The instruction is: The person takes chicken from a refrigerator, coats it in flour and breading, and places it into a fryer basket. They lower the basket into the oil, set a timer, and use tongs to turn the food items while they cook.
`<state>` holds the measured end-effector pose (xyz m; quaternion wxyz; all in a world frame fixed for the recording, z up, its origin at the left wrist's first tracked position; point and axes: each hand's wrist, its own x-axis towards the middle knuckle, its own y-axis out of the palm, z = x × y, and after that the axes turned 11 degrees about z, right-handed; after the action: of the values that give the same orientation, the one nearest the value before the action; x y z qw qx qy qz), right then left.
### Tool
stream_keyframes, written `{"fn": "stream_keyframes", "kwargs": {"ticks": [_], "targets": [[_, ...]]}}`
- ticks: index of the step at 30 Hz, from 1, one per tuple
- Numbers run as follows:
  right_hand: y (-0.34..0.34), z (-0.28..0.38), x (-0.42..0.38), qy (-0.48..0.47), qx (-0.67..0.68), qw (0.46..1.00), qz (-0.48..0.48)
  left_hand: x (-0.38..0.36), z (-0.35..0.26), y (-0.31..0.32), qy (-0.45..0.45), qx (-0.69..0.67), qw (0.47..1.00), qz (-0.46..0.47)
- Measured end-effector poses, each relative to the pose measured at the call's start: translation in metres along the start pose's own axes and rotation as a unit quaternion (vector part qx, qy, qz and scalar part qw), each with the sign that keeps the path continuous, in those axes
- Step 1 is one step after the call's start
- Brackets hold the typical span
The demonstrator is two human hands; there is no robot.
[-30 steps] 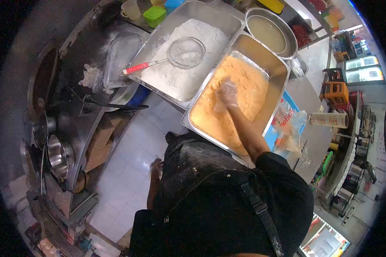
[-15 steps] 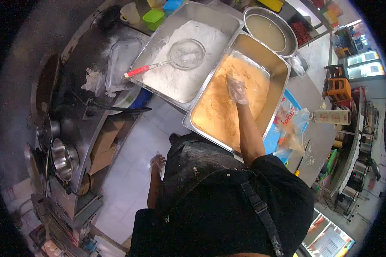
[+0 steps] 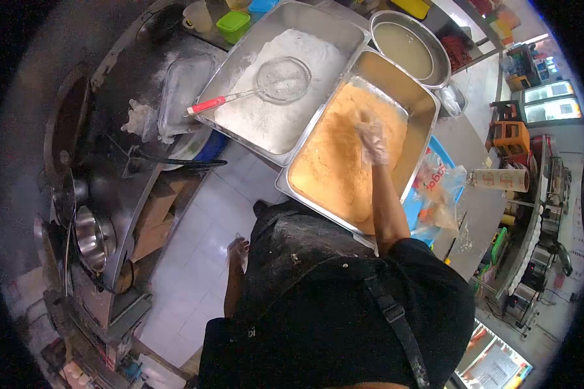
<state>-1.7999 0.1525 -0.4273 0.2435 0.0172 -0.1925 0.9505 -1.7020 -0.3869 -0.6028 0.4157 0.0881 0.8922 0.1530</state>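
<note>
A deep metal tray [image 3: 428, 120] holds orange-brown powder [image 3: 334, 159]. Over the right part of that powder is my right hand [image 3: 372, 139], in a clear plastic glove; its fingers are blurred, and whether they hold anything is not visible. Down by my left side hangs my left hand [image 3: 237, 250], also gloved, fingers a little apart with nothing in them. A second metal tray [image 3: 353, 35] with white powder [image 3: 259, 123] adjoins the first on its left. On the white powder rests a sieve [image 3: 283, 81] with a red handle.
Behind the trays stands a round metal bowl [image 3: 442, 71] of cloudy liquid. A plastic bag [image 3: 440, 194] lies on a blue tray to the right, near a paper cup stack [image 3: 499, 179]. At the left are a clear container [image 3: 185, 97] and a steel bowl [image 3: 94, 236].
My right hand has moved to the right over the orange-brown powder. My left hand is nearly unmoved, and the sieve stays where it was.
</note>
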Motion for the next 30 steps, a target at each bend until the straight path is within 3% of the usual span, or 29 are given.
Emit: {"fn": "stream_keyframes", "kwargs": {"ticks": [1, 3, 5, 6, 7, 8, 9, 10, 11, 13, 14, 15, 16, 17, 18, 19, 20, 21, 22, 23, 24, 25, 26, 28, 29, 30], "targets": [[-0.008, -0.020, 0.000, 0.025, -0.072, 0.995, 0.060, 0.000, -0.004, 0.008, 0.010, -0.003, 1.000, -0.013], [-0.011, 0.007, 0.017, -0.035, -0.144, 0.989, 0.018, 0.009, -0.014, 0.014, 0.003, -0.030, 0.999, -0.025], [-0.022, 0.105, 0.012, 0.134, -0.013, 0.990, -0.034, -0.002, -0.010, 0.007, -0.032, -0.042, 0.998, -0.036], [-0.028, 0.088, 0.015, 0.135, -0.015, 0.990, -0.039, 0.002, -0.007, 0.007, -0.011, -0.052, 0.998, -0.020], [-0.032, 0.053, 0.024, 0.139, -0.210, 0.968, 0.000, 0.006, -0.005, 0.004, 0.010, -0.062, 0.998, -0.005], [-0.036, 0.012, 0.033, 0.138, -0.397, 0.907, 0.042, 0.013, 0.002, -0.007, 0.009, -0.060, 0.998, -0.004], [-0.038, -0.019, 0.036, 0.130, -0.567, 0.809, 0.083, 0.026, 0.010, -0.024, -0.032, -0.080, 0.996, 0.007], [-0.037, -0.038, 0.035, 0.057, -0.669, 0.721, 0.168, 0.035, 0.014, -0.038, -0.072, -0.100, 0.992, 0.017], [-0.034, -0.028, 0.034, 0.055, -0.670, 0.721, 0.167, 0.038, 0.012, -0.044, -0.070, -0.101, 0.992, 0.017], [-0.022, 0.003, 0.031, 0.181, -0.647, 0.685, 0.283, 0.042, 0.012, -0.051, -0.062, -0.267, 0.940, 0.203], [-0.028, -0.136, 0.041, 0.199, -0.506, 0.815, 0.199, 0.039, 0.008, -0.044, -0.063, -0.267, 0.941, 0.201], [-0.026, -0.129, 0.039, 0.206, -0.505, 0.814, 0.200, 0.036, 0.002, -0.032, -0.079, -0.146, 0.981, 0.103], [-0.023, -0.108, 0.040, 0.140, -0.587, 0.722, 0.338, 0.033, -0.001, -0.024, -0.092, -0.020, 0.996, 0.006], [-0.022, -0.088, 0.047, 0.063, -0.646, 0.605, 0.462, 0.041, 0.005, -0.035, -0.092, -0.018, 0.996, 0.007], [-0.026, -0.078, 0.049, 0.059, -0.646, 0.606, 0.461, 0.055, 0.018, -0.060, -0.095, -0.074, 0.991, 0.063], [-0.033, -0.071, 0.044, 0.111, -0.500, 0.782, 0.356, 0.061, 0.025, -0.074, -0.097, -0.131, 0.980, 0.118], [-0.041, -0.064, 0.039, 0.153, -0.321, 0.906, 0.230, 0.059, 0.020, -0.070, -0.091, -0.134, 0.980, 0.117], [-0.046, -0.050, 0.035, 0.188, -0.121, 0.970, 0.093, 0.051, 0.011, -0.061, -0.092, -0.246, 0.939, 0.223], [-0.041, -0.006, 0.029, 0.233, -0.143, 0.958, 0.088, 0.046, 0.008, -0.057, -0.094, -0.351, 0.874, 0.323], [-0.043, -0.008, 0.029, 0.234, -0.143, 0.957, 0.090, 0.049, 0.019, -0.062, -0.094, -0.352, 0.874, 0.321], [-0.047, -0.011, 0.027, 0.162, -0.001, 0.985, 0.061, 0.059, 0.038, -0.072, -0.069, -0.202, 0.962, 0.171], [-0.048, 0.000, 0.024, 0.086, 0.141, 0.986, 0.028, 0.060, 0.043, -0.071, -0.041, -0.039, 0.998, 0.013], [-0.049, 0.011, 0.019, 0.089, 0.142, 0.986, 0.025, 0.058, 0.043, -0.075, -0.043, -0.036, 0.998, 0.014], [-0.039, 0.092, 0.011, -0.001, -0.130, 0.991, -0.014, 0.049, 0.026, -0.064, -0.046, -0.097, 0.991, 0.073], [-0.024, 0.071, 0.011, -0.002, -0.131, 0.991, -0.019, 0.053, 0.024, -0.060, -0.046, -0.094, 0.992, 0.077], [-0.004, 0.029, 0.010, -0.053, -0.240, 0.969, -0.034, 0.060, 0.025, -0.057, -0.084, -0.128, 0.988, 0.035]]}}
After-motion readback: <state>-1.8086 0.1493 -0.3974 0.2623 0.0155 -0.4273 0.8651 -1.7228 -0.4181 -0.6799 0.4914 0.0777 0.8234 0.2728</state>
